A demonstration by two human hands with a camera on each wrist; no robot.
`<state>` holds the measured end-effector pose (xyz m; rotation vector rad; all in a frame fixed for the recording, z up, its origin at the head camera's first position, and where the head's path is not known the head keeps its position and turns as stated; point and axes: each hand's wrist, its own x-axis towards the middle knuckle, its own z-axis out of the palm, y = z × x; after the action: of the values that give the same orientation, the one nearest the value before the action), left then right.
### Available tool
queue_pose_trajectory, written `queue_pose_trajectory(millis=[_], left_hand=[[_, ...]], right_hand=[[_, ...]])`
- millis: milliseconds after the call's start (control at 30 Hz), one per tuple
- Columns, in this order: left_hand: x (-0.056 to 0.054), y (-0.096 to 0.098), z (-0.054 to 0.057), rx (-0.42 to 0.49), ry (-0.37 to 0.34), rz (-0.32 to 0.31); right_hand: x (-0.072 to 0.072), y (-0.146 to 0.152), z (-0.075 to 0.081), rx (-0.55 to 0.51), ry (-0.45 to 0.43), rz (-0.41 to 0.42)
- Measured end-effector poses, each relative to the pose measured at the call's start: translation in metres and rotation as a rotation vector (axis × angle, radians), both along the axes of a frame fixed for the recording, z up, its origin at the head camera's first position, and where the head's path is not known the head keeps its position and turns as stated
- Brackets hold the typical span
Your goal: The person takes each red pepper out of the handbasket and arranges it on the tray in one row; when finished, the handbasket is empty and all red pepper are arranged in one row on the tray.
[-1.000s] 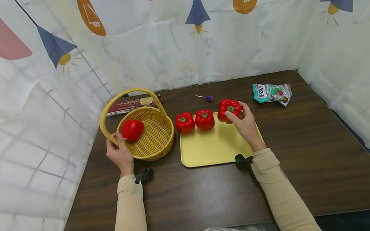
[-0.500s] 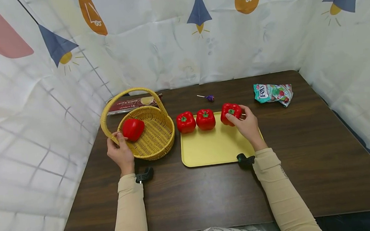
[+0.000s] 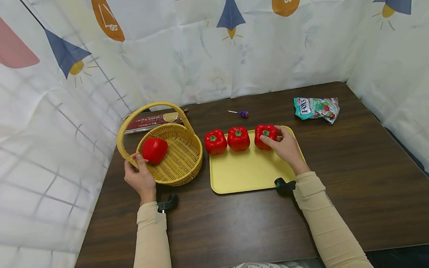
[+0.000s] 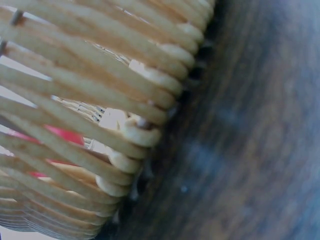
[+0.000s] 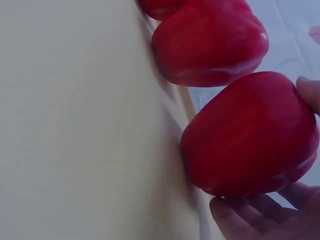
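My right hand (image 3: 288, 148) grips a red bell pepper (image 3: 265, 136) at the far right part of the yellow tray (image 3: 251, 174). In the right wrist view, thumb and fingers lie on opposite sides of that pepper (image 5: 250, 135), which sits at the tray surface. Two more red bell peppers, one in the middle (image 3: 238, 139) and one at the left (image 3: 215, 142), stand in a row beside it along the tray's far edge. My left hand (image 3: 141, 179) holds the rim of the yellow wicker basket (image 3: 190, 167), where another red pepper (image 3: 154, 150) lies on its side.
Behind the basket lies a dark red spaghetti packet (image 3: 152, 122). A lollipop (image 3: 242, 114) is beyond the tray, and a teal candy bag (image 3: 316, 108) lies at the back right. Patterned white curtains (image 3: 196, 62) border the dark wooden table (image 3: 366, 174).
My right hand has lowered the pepper onto the tray, and it now stands closer to the middle pepper than half a second ago. The left hand and the basket stay in place.
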<state>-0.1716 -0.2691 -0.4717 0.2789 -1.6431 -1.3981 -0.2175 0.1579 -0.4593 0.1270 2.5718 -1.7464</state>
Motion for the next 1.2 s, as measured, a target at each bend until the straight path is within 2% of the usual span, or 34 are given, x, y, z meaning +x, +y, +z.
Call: queue_pose_trajectory(millis=[167,433,667,800,1033,1133,1200], left_hand=[[0.007,0.009,0.012,-0.003,-0.008,-0.007],[-0.004,-0.005,-0.007,-0.012,-0.006,0.01],[-0.004,-0.007,-0.009,-0.016,-0.002,0.003],[-0.004,-0.007,-0.009,-0.022,-0.005,0.007],[-0.005,-0.006,-0.008,-0.012,-0.005,0.011],[-0.003,-0.003,-0.004,-0.011,-0.002,0.01],[0.001,0.002,0.002,-0.01,-0.004,0.007]], right_hand=[[-0.001,0.0,-0.001,-0.02,-0.003,0.013],[-0.002,0.001,-0.002,-0.044,0.1,-0.01],[-0.001,0.001,-0.003,-0.039,0.209,-0.025],[0.0,0.0,-0.002,-0.018,0.224,0.001],[0.0,-0.001,0.0,-0.024,0.2,0.101],[0.0,0.0,-0.001,-0.029,0.206,0.115],[0.0,0.0,-0.002,-0.033,0.206,0.134]])
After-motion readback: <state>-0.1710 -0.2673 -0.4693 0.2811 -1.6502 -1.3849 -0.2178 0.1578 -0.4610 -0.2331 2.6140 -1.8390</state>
